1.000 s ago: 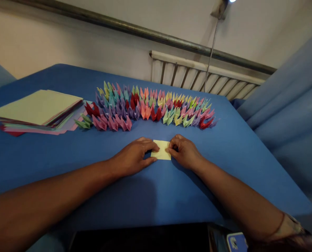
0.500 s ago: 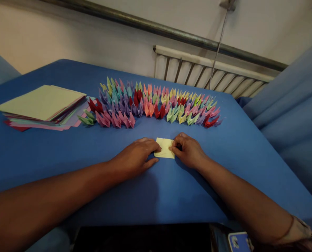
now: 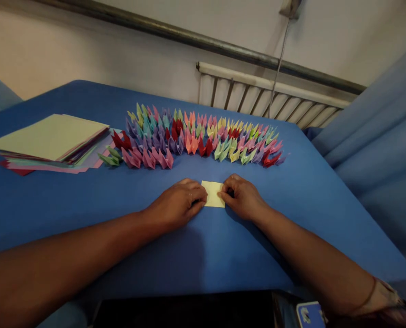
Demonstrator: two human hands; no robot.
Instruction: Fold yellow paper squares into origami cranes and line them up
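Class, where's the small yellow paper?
In the head view, the small yellow paper is near the middle, between the left hand and right hand, in front of the folded shapes.

Left hand (image 3: 180, 202) and right hand (image 3: 243, 197), both shown bare. A small pale glint is seen on a finger of the left hand, too small to be identified. The left forearm (image 3: 104, 248) is uncovered along its whole visible length. The right forearm (image 3: 312, 250) is uncovered as far as a patterned sleeve (image 3: 389, 298), by which the upper part is covered. Pale beige and dark reddish-brown patches are borne by the fabric; its edge is traced by a thin dark line.
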